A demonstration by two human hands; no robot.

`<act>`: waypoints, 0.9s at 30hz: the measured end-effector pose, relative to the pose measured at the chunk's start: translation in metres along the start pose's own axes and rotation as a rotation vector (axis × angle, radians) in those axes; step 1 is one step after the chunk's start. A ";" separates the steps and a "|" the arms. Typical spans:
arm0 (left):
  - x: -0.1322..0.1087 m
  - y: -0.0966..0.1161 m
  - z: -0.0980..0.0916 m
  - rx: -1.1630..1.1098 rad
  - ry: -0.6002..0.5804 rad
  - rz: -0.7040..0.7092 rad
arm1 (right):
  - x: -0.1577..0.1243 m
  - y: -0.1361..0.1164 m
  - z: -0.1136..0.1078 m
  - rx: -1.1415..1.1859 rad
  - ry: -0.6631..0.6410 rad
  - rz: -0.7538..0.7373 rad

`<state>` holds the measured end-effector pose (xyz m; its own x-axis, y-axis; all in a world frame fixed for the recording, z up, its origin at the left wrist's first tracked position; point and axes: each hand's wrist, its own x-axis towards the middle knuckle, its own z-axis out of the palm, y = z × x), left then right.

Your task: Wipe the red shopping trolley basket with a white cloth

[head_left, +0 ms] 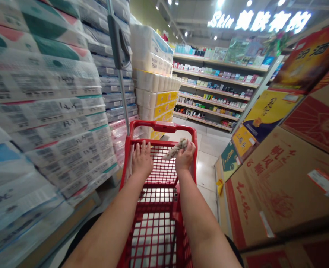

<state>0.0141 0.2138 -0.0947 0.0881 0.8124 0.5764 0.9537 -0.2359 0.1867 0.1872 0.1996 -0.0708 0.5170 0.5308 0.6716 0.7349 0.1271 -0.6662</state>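
Observation:
A red plastic rolling basket (150, 200) with grid walls stands in front of me on the floor. Its raised far end has a looped red rim. At its far left rises a grey pull handle (119, 42) on a metal pole. My left hand (142, 160) rests near the upper grid panel, fingers stretched out and holding nothing. In my right hand (184, 159), closed at the right side of that panel, is a pale, mottled, elongated bundle (173, 152). What the bundle is made of cannot be made out.
Tall stacks of wrapped tissue packs (69, 115) line the left, with toilet roll packs (155, 78) farther on. Cardboard cartons (287, 178) and colourful boxes (261, 115) crowd the right. Shelves of small products (214, 87) stand ahead, beyond the tiled floor (206, 163).

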 end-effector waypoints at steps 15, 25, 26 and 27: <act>-0.002 0.002 0.002 -0.019 -0.040 -0.025 | -0.001 0.007 0.009 0.022 -0.331 -0.160; -0.002 0.002 0.000 -0.041 -0.059 -0.032 | 0.000 0.004 0.004 0.038 -0.285 -0.115; -0.002 0.003 0.000 -0.047 -0.057 -0.033 | 0.000 0.003 0.003 0.040 -0.249 -0.104; -0.003 0.003 0.000 -0.052 -0.054 -0.033 | 0.000 0.003 0.003 0.039 -0.209 -0.086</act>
<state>0.0164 0.2111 -0.0962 0.0732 0.8477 0.5255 0.9402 -0.2344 0.2471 0.1882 0.2019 -0.0740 0.3479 0.6779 0.6477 0.7528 0.2098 -0.6239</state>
